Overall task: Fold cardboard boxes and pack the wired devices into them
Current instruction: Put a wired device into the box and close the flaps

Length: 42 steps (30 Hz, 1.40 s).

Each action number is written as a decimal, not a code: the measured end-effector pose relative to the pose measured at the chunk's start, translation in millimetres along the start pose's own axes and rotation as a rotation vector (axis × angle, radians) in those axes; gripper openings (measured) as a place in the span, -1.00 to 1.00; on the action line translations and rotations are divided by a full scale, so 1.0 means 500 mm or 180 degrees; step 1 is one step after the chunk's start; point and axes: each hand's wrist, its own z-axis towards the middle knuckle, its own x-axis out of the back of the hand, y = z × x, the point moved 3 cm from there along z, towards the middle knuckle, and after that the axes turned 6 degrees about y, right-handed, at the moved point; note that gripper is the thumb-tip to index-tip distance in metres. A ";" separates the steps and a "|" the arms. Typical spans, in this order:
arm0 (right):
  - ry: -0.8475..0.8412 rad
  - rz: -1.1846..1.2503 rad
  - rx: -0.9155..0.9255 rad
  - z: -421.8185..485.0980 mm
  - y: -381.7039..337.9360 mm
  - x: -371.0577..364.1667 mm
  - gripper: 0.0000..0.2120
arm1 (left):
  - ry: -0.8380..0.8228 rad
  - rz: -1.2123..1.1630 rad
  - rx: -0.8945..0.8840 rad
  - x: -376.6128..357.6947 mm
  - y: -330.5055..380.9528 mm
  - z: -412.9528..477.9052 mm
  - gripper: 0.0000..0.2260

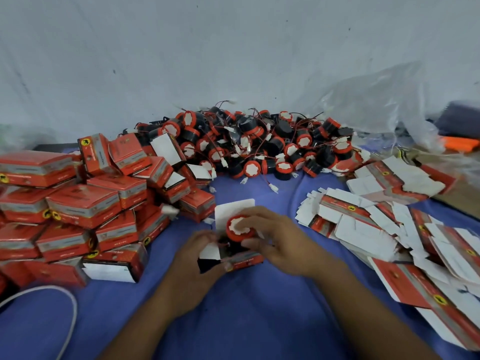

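A small red cardboard box (242, 261) stands open on the blue cloth at centre, its white lid flap (233, 207) raised behind. A round red-and-black wired device (237, 227) sits halfway into the box opening. My left hand (200, 258) holds the box's left side, fingers curled round it. My right hand (272, 235) grips the device from the right, fingers over its white top. The device's wire is mostly hidden between my hands.
Folded red boxes (85, 203) are piled at the left. A heap of loose wired devices (259, 144) lies at the back. Flat unfolded box blanks (389, 229) spread over the right. A clear plastic bag (376, 100) sits back right, a white cable (65, 307) front left.
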 end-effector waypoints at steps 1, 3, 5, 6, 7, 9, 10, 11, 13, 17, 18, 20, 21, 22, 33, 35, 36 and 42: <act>0.0057 -0.0232 -0.0015 0.000 0.003 0.002 -0.77 | 0.0024 -0.0006 -0.0010 0.001 -0.002 0.001 -0.65; 0.0094 -0.0541 -0.0177 -0.001 0.007 0.005 -0.76 | 0.0061 -0.0054 0.0119 0.004 -0.008 0.001 -0.65; -0.0007 -0.0599 -0.0287 0.000 0.008 0.004 -0.77 | 0.0000 -0.0084 0.0261 0.004 -0.010 0.000 -0.63; -0.0080 -0.0575 -0.0320 0.000 0.007 0.002 -0.78 | -0.0029 -0.0102 0.0303 0.002 -0.009 -0.002 -0.61; -0.0137 -0.0531 -0.0339 0.000 0.005 0.000 -0.78 | -0.0043 -0.0149 0.0342 0.001 -0.007 -0.004 -0.59; -0.0164 -0.0451 -0.0330 0.000 0.001 -0.004 -0.79 | -0.0038 -0.0287 0.0419 0.000 -0.003 -0.005 -0.54; -0.0166 -0.0432 -0.0337 -0.001 -0.001 -0.006 -0.81 | -0.0022 -0.0312 0.0444 0.000 -0.001 -0.004 -0.53; -0.0184 -0.0440 -0.0335 -0.003 -0.002 -0.009 -0.84 | 0.0014 -0.0295 0.0454 -0.001 0.000 -0.003 -0.54; -0.0183 -0.0613 -0.0331 -0.005 0.000 -0.016 -0.85 | 0.0159 -0.0193 0.0458 -0.006 -0.003 -0.001 -0.60; 0.0071 -0.0957 -0.0403 0.002 -0.003 -0.024 -0.79 | 0.0277 -0.0285 0.0508 -0.014 -0.008 0.004 -0.57; 0.0035 -0.0855 -0.0392 0.007 -0.007 -0.031 -0.77 | 0.0288 -0.0358 0.0515 -0.014 -0.009 0.006 -0.52; -0.0044 -0.0614 -0.0418 0.014 -0.013 -0.042 -0.76 | 0.0347 -0.0452 0.0441 -0.014 -0.008 0.007 -0.44; -0.0010 -0.0529 -0.0456 0.018 -0.013 -0.044 -0.79 | 0.0387 -0.0479 0.0391 -0.015 -0.007 0.006 -0.42; 0.0054 -0.0452 -0.0524 0.021 -0.012 -0.045 -0.81 | 0.0420 -0.0518 0.0378 -0.017 -0.006 0.004 -0.39; 0.0005 -0.0386 -0.1015 0.051 -0.006 -0.071 -0.71 | 0.0818 -0.0508 0.0380 -0.010 -0.003 0.007 -0.24; -0.0099 -0.0456 -0.0969 0.050 -0.007 -0.076 -0.65 | 0.0854 -0.0611 0.0384 -0.011 0.000 0.008 -0.18; -0.0113 -0.0438 -0.0977 0.051 -0.007 -0.075 -0.64 | 0.0854 -0.0626 0.0431 -0.014 0.000 0.008 -0.19; -0.0256 -0.0322 -0.0838 0.047 -0.014 -0.073 -0.76 | 0.1071 -0.1346 0.0866 -0.010 -0.018 0.028 -0.59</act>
